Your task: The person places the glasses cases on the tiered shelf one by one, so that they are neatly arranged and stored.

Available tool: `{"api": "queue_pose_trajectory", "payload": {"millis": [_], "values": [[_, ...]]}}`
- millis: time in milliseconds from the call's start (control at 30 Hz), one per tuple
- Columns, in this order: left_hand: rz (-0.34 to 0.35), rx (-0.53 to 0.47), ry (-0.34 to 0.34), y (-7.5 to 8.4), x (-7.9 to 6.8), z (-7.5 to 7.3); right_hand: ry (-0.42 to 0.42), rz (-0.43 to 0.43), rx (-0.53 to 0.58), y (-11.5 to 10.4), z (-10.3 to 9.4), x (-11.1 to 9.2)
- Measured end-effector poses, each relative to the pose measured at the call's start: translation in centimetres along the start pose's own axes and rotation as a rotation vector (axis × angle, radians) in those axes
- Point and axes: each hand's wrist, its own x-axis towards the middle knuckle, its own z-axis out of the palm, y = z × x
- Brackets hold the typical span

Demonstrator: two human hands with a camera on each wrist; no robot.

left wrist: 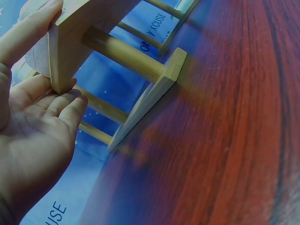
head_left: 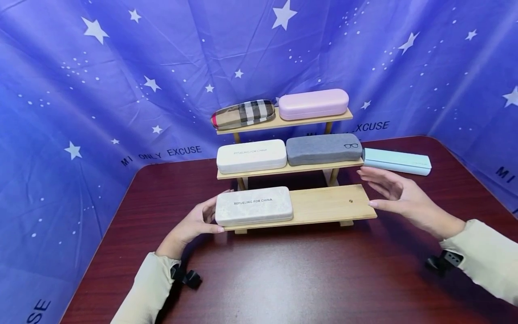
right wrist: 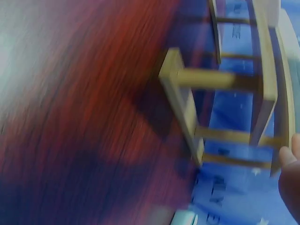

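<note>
A three-tier wooden display rack (head_left: pixel 328 204) stands on the table with glasses cases on its shelves. My left hand (head_left: pixel 198 220) grips the left end of the lowest shelf; in the left wrist view its thumb and fingers are around the board's end (left wrist: pixel 55 56). Just beside it on that shelf lies a pale case (head_left: pixel 253 211) lettered "REFUELING FOR CHINA". At the rack's right side is my right hand (head_left: pixel 408 202), fingers spread and loosely bent, thumb by the lowest shelf's end. Its fingertips (right wrist: pixel 288 157) are near a shelf end in the right wrist view; whether they touch is unclear.
A white case (head_left: pixel 252 162) and a grey case (head_left: pixel 323 150) occupy the middle shelf. On top are a plaid case (head_left: pixel 243 114) and a pink case (head_left: pixel 313 104). Right of the rack, a mint-green case (head_left: pixel 398 162) lies on the dark red table (head_left: pixel 283 274). Behind hangs a blue starry curtain (head_left: pixel 182 67).
</note>
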Motion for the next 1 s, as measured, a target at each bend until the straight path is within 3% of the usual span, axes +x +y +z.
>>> {"api": "queue_pose_trajectory", "payload": {"millis": [433, 700, 833, 1000], "values": [[0.0, 0.011, 0.002, -0.2, -0.1, 0.0, 0.102, -0.017, 0.002, 1.5, -4.6, -1.1], [-0.012, 0.016, 0.008, 0.0, -0.1, 0.0, 0.195, 0.031, -0.067, 2.7, -7.5, -1.1], [-0.016, 0.013, 0.012, -0.1, -0.1, 0.0, 0.195, 0.046, -0.03, 3.2, -9.2, -1.0], [0.006, 0.006, -0.001, -0.2, 0.0, -0.1, 0.169, 0.116, -0.118, 3.7, -11.0, -1.0]]}}
